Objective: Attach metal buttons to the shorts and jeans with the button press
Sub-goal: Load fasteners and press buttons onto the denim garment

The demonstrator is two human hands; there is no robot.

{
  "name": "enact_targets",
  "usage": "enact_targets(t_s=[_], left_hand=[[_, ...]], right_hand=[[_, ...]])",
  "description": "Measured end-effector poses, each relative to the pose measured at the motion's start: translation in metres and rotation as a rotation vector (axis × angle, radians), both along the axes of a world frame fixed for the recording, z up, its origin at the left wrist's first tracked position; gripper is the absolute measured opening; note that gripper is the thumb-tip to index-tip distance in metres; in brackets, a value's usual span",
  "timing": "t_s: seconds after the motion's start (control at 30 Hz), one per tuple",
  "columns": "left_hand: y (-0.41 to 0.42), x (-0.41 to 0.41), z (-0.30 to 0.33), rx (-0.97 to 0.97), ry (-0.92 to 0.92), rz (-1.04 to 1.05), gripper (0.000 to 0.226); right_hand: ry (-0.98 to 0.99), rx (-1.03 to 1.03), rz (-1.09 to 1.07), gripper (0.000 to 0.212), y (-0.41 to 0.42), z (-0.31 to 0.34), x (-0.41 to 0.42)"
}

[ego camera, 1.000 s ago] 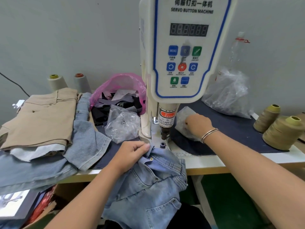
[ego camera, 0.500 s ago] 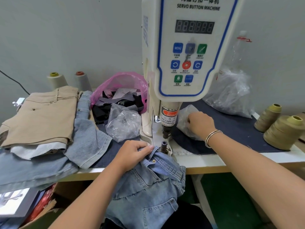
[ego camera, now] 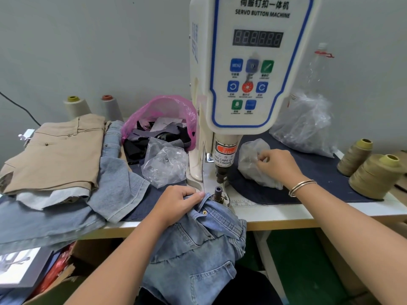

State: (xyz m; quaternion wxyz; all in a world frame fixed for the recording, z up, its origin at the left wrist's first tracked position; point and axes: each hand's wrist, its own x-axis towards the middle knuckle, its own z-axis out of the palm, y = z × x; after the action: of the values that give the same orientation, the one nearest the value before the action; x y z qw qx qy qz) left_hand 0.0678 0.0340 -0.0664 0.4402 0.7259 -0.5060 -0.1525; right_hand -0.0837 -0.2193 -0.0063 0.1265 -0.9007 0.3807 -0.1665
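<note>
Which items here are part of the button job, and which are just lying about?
In use: button press, denim shorts in left hand, small clear bag under right hand.
Lying about: thread cones, pink bag, tan shorts.

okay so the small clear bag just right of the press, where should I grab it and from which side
Pinch the crumpled upper folds of the small clear bag, coming from the right and above. It slumps on the dark cloth mat with loose plastic bunched on top, and the press head crowds its left side. The right hand is already at those folds.
</note>
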Motion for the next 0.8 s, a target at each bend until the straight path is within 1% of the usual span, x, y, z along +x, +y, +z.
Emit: enact_targets(t_s=[0.1,0.17,0.23,0.3,0.33,0.4,0.47,0.57,0.67,0.8], left_hand=[[0.0,0.001,0.0,0.004,-0.001,0.0,0.045],[0.0,0.0,-0.001,0.004,0.003,0.002,0.046],[-0.001,0.0,0.0,0.002,0.016,0.003,0.047],[0.0,-0.001,0.0,0.0,0.024,0.003,0.047],[0.0,-0.001,0.001,0.001,0.026,0.003,0.047],[0.0,-0.001,0.001,0.002,0.028,0.003,0.047],[0.0,-0.002,0.002,0.0,0.031,0.004,0.047],[0.001,-0.003,0.002,-0.004,0.033,0.005,0.046],[0.0,-0.003,0.003,-0.002,0.033,0.005,0.046],[0.0,-0.002,0.002,0.003,0.035,-0.001,0.045]], right_hand=[[-0.133,0.072,-0.041,0.011,0.002,0.004,-0.014],[-0.255,0.168,-0.052,0.01,0.008,0.005,-0.021],[-0.434,0.332,-0.029,0.011,0.022,0.008,-0.025],[-0.596,0.565,0.046,0.015,0.042,0.01,-0.026],[-0.643,0.682,0.086,0.016,0.052,0.009,-0.024],[-0.66,0.868,0.148,0.014,0.071,0.003,-0.022],[-0.626,0.964,0.183,0.014,0.088,-0.006,-0.018],[-0.576,0.963,0.21,0.017,0.103,-0.016,-0.015],[-0.575,0.963,0.229,0.018,0.109,-0.019,-0.011],[-0.605,1.047,0.245,0.029,0.115,-0.019,-0.006]])
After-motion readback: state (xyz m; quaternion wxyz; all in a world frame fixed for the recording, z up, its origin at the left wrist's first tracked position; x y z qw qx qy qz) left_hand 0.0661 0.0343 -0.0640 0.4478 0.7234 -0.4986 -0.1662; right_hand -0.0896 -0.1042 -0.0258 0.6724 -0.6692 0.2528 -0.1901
